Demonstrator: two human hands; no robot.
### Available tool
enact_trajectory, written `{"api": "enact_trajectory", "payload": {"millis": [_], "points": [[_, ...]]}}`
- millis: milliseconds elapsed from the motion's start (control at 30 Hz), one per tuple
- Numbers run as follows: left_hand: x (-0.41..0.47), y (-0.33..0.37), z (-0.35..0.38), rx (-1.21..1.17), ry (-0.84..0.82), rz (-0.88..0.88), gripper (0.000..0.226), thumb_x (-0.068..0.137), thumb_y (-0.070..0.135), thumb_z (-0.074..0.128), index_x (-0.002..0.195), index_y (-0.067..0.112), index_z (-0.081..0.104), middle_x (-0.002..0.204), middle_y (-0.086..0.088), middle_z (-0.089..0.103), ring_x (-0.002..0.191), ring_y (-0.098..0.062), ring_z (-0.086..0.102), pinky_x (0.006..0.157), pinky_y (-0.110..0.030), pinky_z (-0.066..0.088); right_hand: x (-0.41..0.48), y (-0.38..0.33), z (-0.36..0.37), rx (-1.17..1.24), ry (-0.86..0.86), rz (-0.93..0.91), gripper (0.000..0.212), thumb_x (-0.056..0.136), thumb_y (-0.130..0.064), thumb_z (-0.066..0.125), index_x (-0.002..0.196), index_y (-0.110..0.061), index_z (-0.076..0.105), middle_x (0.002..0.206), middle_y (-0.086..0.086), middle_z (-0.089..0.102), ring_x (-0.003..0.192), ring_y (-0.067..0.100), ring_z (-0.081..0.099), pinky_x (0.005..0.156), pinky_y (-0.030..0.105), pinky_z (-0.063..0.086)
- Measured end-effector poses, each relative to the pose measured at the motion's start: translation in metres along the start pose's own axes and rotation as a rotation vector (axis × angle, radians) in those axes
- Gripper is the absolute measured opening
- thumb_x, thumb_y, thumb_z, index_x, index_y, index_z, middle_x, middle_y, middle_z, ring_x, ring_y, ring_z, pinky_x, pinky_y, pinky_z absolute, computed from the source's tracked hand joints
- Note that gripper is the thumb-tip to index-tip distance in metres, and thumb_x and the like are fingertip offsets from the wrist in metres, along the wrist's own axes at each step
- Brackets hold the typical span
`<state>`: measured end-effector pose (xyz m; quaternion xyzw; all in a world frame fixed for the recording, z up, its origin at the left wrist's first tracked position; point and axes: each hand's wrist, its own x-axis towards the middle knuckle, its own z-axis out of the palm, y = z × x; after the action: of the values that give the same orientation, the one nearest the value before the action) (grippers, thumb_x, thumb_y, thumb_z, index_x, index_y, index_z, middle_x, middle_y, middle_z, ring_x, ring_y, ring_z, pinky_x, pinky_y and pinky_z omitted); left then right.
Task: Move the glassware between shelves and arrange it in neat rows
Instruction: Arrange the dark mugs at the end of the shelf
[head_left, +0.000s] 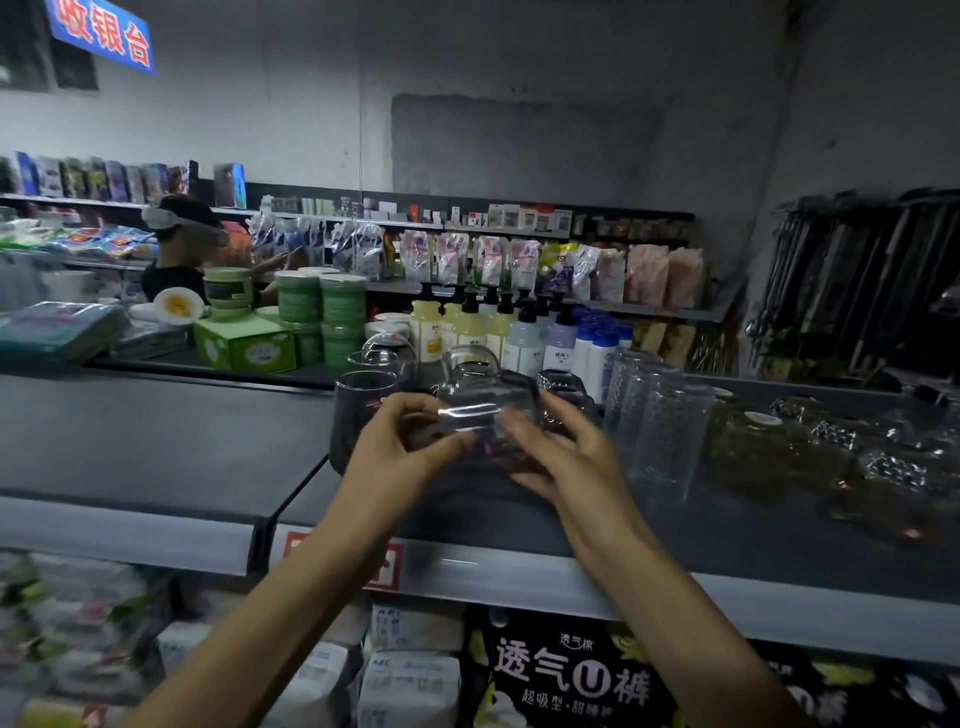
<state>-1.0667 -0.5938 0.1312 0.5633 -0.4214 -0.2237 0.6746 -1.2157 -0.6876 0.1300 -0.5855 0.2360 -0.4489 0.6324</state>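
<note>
A clear glass cup (480, 410) is held between both hands just above the dark top shelf (675, 530). My left hand (402, 449) pinches its left side and my right hand (566, 452) curls round its right side. A dark tinted glass (358, 410) stands just left of it. Behind are clear handled mugs (467, 361) and a domed glass (387, 348). To the right stand tall textured tumblers (657, 421).
Patterned and amber glassware (841, 457) crowds the shelf's right end. Pump bottles (498, 325) and green tubs (319, 301) fill the shelf behind. Another person (182, 249) works at the far left. Packaged goods (571, 675) sit on the lower shelf.
</note>
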Motion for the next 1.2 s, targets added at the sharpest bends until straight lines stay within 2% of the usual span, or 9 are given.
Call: {"api": "enact_trajectory", "payload": {"millis": [100,233,333,467,567,833,967,1133,1200], "points": [[0.001,-0.015,0.001,0.131,0.007,0.031,0.055,0.087,0.009,0.08,0.133,0.021,0.052,0.118,0.004,0.065,0.092,0.006,0.068,0.077,-0.016,0.058,0.004,0.005,-0.006,-0.151,0.047,-0.072,0.069,0.079,-0.016,0.088,0.141,-0.024,0.059,0.101,-0.004,0.081,0.095,0.011,0.077,0.091,0.027,0.06],[0.01,-0.036,0.0,0.412,0.08,0.079,0.059,0.09,0.014,0.077,0.142,0.024,0.051,0.128,0.0,0.064,0.115,-0.015,0.064,0.092,-0.027,0.05,0.021,0.018,-0.012,-0.362,0.062,-0.179,0.083,0.066,-0.011,0.096,0.141,-0.014,0.061,0.117,-0.003,0.075,0.104,0.004,0.072,0.089,0.017,0.057],[0.01,-0.042,0.003,0.503,0.099,0.051,0.059,0.089,0.013,0.075,0.142,0.02,0.051,0.131,-0.004,0.064,0.116,-0.018,0.063,0.095,-0.03,0.048,0.031,0.027,-0.014,-0.45,0.055,-0.201,0.087,0.062,-0.015,0.098,0.141,-0.014,0.062,0.116,-0.013,0.072,0.098,-0.009,0.068,0.084,0.01,0.053],[0.008,-0.042,0.005,0.546,0.099,0.027,0.063,0.091,0.015,0.074,0.148,0.015,0.045,0.12,0.006,0.062,0.107,-0.012,0.059,0.088,-0.023,0.041,0.039,0.032,-0.009,-0.532,0.064,-0.235,0.094,0.061,-0.026,0.1,0.144,-0.014,0.059,0.125,-0.006,0.072,0.108,-0.002,0.067,0.096,0.02,0.055],[0.007,-0.038,0.008,0.584,0.088,-0.008,0.069,0.094,0.021,0.071,0.152,0.014,0.036,0.123,-0.001,0.068,0.118,-0.024,0.063,0.084,-0.026,0.04,0.041,0.031,-0.003,-0.697,0.094,-0.297,0.103,0.052,-0.055,0.095,0.143,-0.02,0.061,0.124,-0.01,0.073,0.111,-0.001,0.067,0.101,0.03,0.056],[0.005,-0.038,0.008,0.626,0.066,-0.034,0.071,0.094,0.023,0.07,0.155,0.017,0.033,0.128,-0.003,0.071,0.122,-0.026,0.065,0.09,-0.03,0.047,0.052,0.028,0.01,-0.925,0.092,-0.367,0.085,0.065,-0.05,0.093,0.14,-0.022,0.064,0.129,-0.002,0.072,0.12,0.013,0.066,0.104,0.029,0.051],[0.006,-0.039,0.011,0.659,0.053,-0.045,0.07,0.093,0.025,0.07,0.153,0.021,0.034,0.126,-0.003,0.072,0.119,-0.026,0.066,0.087,-0.028,0.047,0.057,0.031,0.013,-0.946,0.08,-0.343,0.083,0.065,-0.051,0.093,0.138,-0.024,0.065,0.112,0.0,0.078,0.107,0.013,0.07,0.098,0.033,0.055],[0.01,-0.041,0.014,0.701,0.048,-0.042,0.061,0.089,0.03,0.073,0.141,0.024,0.042,0.123,-0.004,0.072,0.112,-0.027,0.069,0.093,-0.046,0.056,0.058,0.029,0.01,-0.906,0.031,-0.319,0.072,0.075,-0.063,0.081,0.135,-0.027,0.066,0.118,-0.007,0.075,0.105,0.008,0.069,0.096,0.033,0.057],[0.012,-0.04,0.017,0.712,0.061,-0.026,0.061,0.088,0.032,0.074,0.139,0.022,0.041,0.125,-0.005,0.07,0.114,-0.029,0.067,0.094,-0.047,0.055,0.063,0.021,0.006,-0.87,0.057,-0.331,0.054,0.085,-0.056,0.076,0.129,-0.025,0.07,0.113,-0.01,0.075,0.102,0.006,0.068,0.094,0.031,0.057]]}}
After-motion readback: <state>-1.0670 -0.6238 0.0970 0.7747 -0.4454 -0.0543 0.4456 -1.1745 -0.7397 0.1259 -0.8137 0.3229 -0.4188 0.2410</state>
